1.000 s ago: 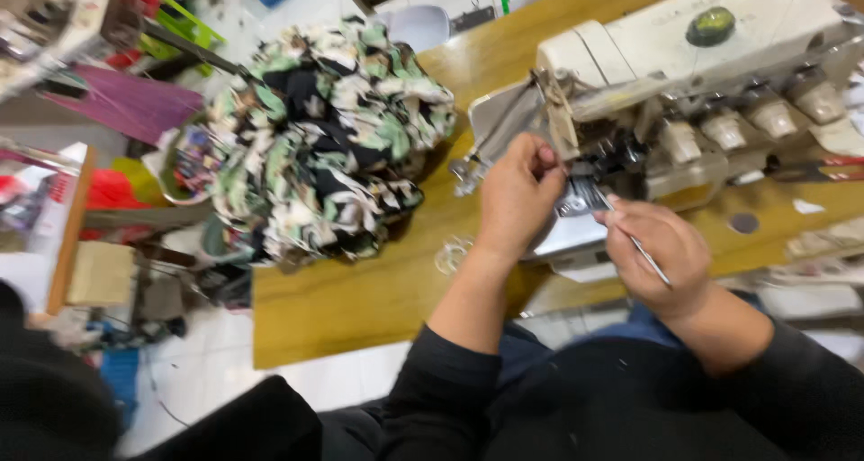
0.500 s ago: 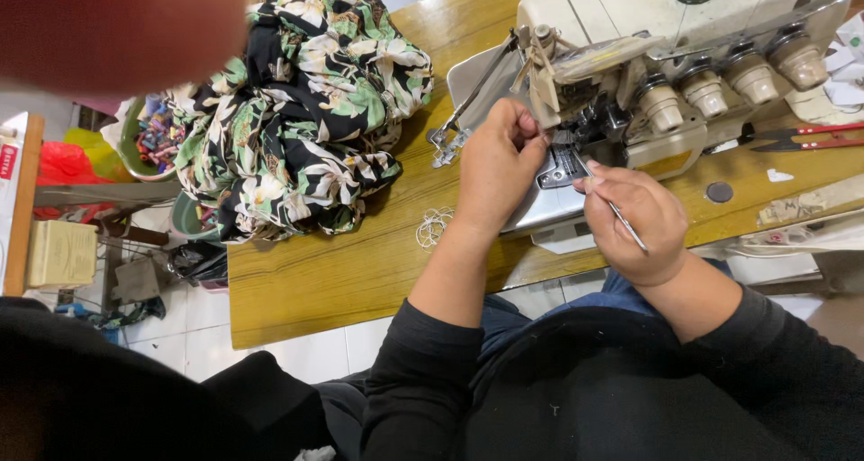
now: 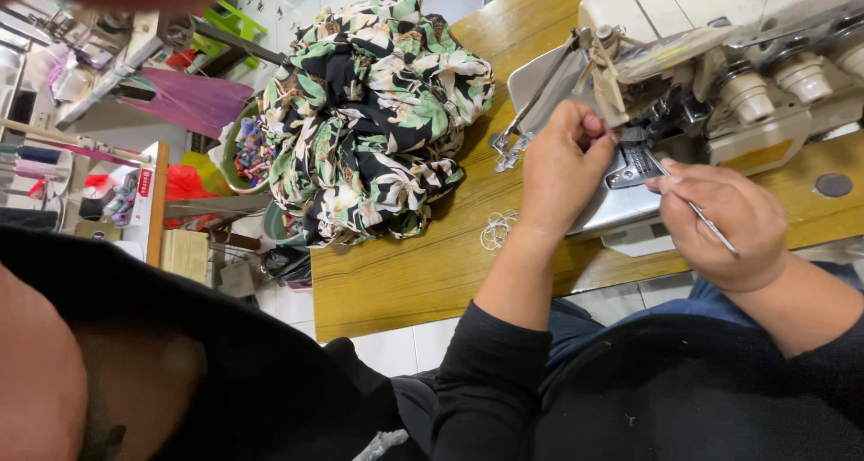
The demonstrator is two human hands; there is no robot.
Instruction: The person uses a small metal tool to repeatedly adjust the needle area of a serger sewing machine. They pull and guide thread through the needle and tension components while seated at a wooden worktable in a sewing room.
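Note:
A cream overlock sewing machine [image 3: 720,29] stands on a wooden table [image 3: 405,272]. My left hand [image 3: 562,159] is raised to the machine's needle area, its fingers pinched together at a small part near the presser foot [image 3: 634,159]. My right hand [image 3: 724,222] sits just right of the foot, shut on thin metal tweezers [image 3: 706,218] whose tip points toward the foot. Whether a thread runs between the fingers is too fine to tell.
A big heap of black, green and white floral fabric [image 3: 369,119] lies on the table's left part. A small tangle of white thread [image 3: 497,230] lies near my left wrist. Baskets and clutter [image 3: 243,155] stand on the floor beyond the table edge.
The view has shifted so the table sits larger and further right. Both hands stay at the needle area; the left hand's fingers have closed in nearer the presser foot.

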